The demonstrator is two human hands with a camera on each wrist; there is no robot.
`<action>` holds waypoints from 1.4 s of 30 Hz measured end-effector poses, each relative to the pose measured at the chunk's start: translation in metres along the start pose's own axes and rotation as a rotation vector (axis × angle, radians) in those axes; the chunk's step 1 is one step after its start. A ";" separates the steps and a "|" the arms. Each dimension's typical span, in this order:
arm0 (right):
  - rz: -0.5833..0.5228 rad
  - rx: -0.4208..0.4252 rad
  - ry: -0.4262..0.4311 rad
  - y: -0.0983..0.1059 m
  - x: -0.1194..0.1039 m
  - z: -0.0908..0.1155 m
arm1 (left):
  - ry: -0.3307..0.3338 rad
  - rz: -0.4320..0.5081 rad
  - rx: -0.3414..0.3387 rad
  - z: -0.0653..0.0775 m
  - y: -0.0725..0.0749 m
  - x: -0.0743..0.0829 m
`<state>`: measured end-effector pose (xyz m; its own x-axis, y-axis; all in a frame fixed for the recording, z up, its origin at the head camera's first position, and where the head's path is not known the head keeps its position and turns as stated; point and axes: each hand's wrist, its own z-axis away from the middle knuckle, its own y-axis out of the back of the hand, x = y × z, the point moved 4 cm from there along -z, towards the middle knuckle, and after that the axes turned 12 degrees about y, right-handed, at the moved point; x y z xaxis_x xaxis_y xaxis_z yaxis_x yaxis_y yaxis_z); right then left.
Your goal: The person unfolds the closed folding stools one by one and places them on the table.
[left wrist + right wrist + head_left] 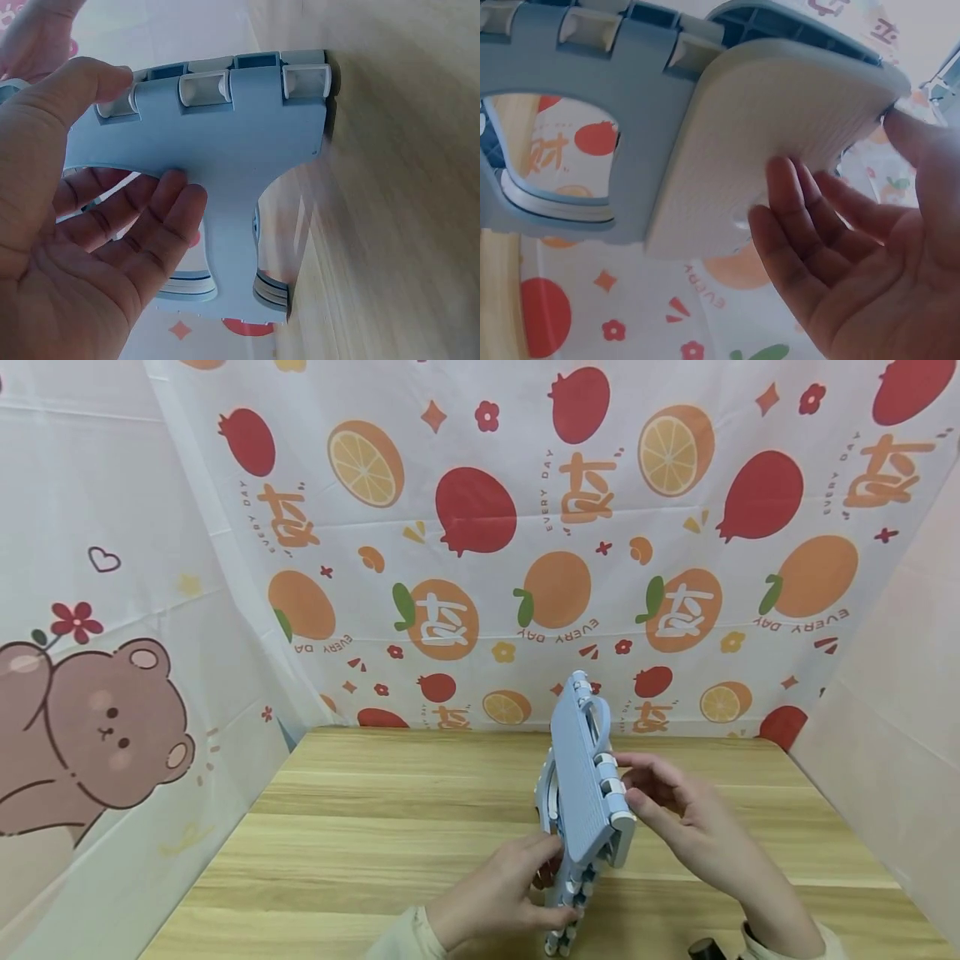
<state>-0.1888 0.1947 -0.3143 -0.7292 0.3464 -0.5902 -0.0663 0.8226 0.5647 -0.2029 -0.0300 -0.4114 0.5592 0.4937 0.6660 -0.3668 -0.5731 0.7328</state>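
A light-blue and white plastic folding stool (pixel 581 777) stands tilted on edge on the table, partly folded. My left hand (pixel 513 893) grips its blue leg panel. In the left wrist view, the thumb of that left hand (pixel 90 202) lies on the hinged edge, and its fingers reach into the cutout of the leg panel (pixel 225 150). My right hand (pixel 693 818) holds the hinged end of the top. The right wrist view has the right hand's (pixel 855 247) thumb at a corner of the white panel (pixel 757 142), with fingertips against its face.
The wood-grain table (pixel 360 827) extends on both sides of the stool. A fruit-print curtain (pixel 480 568) hangs behind it, and a bear-print sheet (pixel 112 727) is at the left. The end of a dark cylindrical object (pixel 705 948) shows by the right sleeve.
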 end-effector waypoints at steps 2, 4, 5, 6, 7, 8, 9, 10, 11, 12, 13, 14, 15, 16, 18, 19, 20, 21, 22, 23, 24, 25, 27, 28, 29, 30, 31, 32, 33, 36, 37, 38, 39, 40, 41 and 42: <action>-0.013 -0.064 0.005 -0.002 0.005 0.001 | -0.002 0.029 -0.009 0.000 0.001 -0.001; -0.028 -0.147 0.000 -0.006 0.013 0.002 | -0.009 0.050 -0.011 -0.001 0.003 -0.003; -0.039 -0.190 -0.006 -0.009 0.017 0.003 | -0.007 0.057 -0.011 0.000 0.004 -0.003; -0.059 -0.230 -0.014 -0.013 0.021 0.003 | -0.002 0.060 -0.011 -0.001 0.005 -0.003; -0.064 -0.269 -0.022 -0.017 0.026 0.004 | -0.004 0.053 -0.007 -0.001 0.005 -0.004; -0.071 -0.301 -0.028 -0.021 0.030 0.004 | 0.000 0.054 -0.007 -0.001 0.006 -0.004; -0.078 -0.329 -0.036 -0.025 0.033 0.004 | 0.004 0.050 -0.006 -0.001 0.006 -0.005; -0.082 -0.353 -0.050 -0.029 0.035 0.003 | 0.008 0.046 -0.007 -0.001 0.006 -0.005; -0.082 -0.372 -0.052 -0.033 0.037 0.003 | 0.007 0.038 -0.005 -0.001 0.007 -0.005; -0.085 -0.386 -0.059 -0.036 0.038 0.003 | 0.002 0.032 -0.006 -0.002 0.006 -0.005; -0.082 -0.394 -0.056 -0.039 0.039 0.003 | -0.002 0.027 -0.005 -0.002 0.006 -0.005; -0.083 -0.399 -0.054 -0.041 0.039 0.002 | -0.004 0.023 -0.004 -0.002 0.006 -0.005; -0.085 -0.404 -0.051 -0.043 0.040 0.002 | -0.010 0.016 0.000 -0.003 0.006 -0.005; -0.094 -0.406 -0.052 -0.045 0.040 0.002 | -0.015 0.009 0.004 -0.003 0.006 -0.005; -0.125 -0.407 -0.056 -0.048 0.042 0.002 | -0.013 0.007 0.009 -0.004 0.005 -0.005; -0.140 -0.408 -0.053 -0.049 0.042 0.002 | -0.012 0.000 0.014 -0.004 0.004 -0.005; -0.159 -0.409 -0.058 -0.049 0.044 0.002 | -0.010 -0.004 0.018 -0.005 0.004 -0.005; -0.179 -0.411 -0.059 -0.050 0.045 0.002 | -0.009 -0.010 0.023 -0.005 0.003 -0.005; -0.195 -0.413 -0.061 -0.050 0.046 0.002 | -0.007 -0.016 0.026 -0.006 0.003 -0.005; -0.208 -0.414 -0.062 -0.051 0.047 0.002 | -0.007 -0.028 0.031 -0.006 0.002 -0.006; -0.216 -0.414 -0.060 -0.051 0.048 0.002 | -0.009 -0.038 0.034 -0.006 0.002 -0.006; -0.224 -0.414 -0.056 -0.051 0.049 0.002 | -0.015 -0.052 0.037 -0.006 0.001 -0.006; -0.230 -0.414 -0.058 -0.052 0.051 0.002 | -0.028 -0.068 0.040 -0.005 0.000 -0.007; -0.230 -0.415 -0.060 -0.052 0.051 0.002 | -0.034 -0.073 0.042 -0.005 0.000 -0.007; -0.228 -0.415 -0.061 -0.052 0.052 0.002 | -0.039 -0.078 0.044 -0.005 0.000 -0.008; -0.224 -0.414 -0.058 -0.052 0.053 0.002 | -0.043 -0.077 0.045 -0.004 0.000 -0.008; -0.221 -0.412 -0.058 -0.052 0.053 0.002 | -0.046 -0.081 0.047 -0.004 0.001 -0.009; -0.216 -0.410 -0.060 -0.052 0.054 0.002 | -0.045 -0.078 0.046 -0.004 0.002 -0.009; -0.210 -0.408 -0.056 -0.051 0.054 0.002 | -0.042 -0.080 0.045 -0.004 0.003 -0.010; -0.190 -0.401 -0.042 -0.051 0.054 0.001 | -0.025 -0.082 0.031 -0.003 0.006 -0.012; -0.184 -0.399 -0.038 -0.050 0.054 0.001 | -0.018 -0.082 0.022 -0.003 0.008 -0.012; -0.180 -0.399 -0.036 -0.050 0.054 0.001 | -0.009 -0.079 0.013 -0.003 0.009 -0.013; -0.175 -0.399 -0.034 -0.050 0.055 0.001 | -0.001 -0.077 0.005 -0.003 0.011 -0.014; -0.174 -0.401 -0.035 -0.050 0.055 0.001 | 0.005 -0.078 -0.002 -0.003 0.012 -0.014; -0.175 -0.405 -0.042 -0.049 0.055 0.001 | 0.015 -0.073 -0.011 -0.002 0.014 -0.015; -0.177 -0.410 -0.050 -0.049 0.056 0.002 | 0.021 -0.076 -0.017 -0.002 0.015 -0.015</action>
<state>-0.2249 0.1745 -0.3757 -0.6494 0.2461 -0.7195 -0.4585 0.6282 0.6286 -0.2185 -0.0449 -0.4099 0.5702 0.5491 0.6111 -0.3363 -0.5227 0.7834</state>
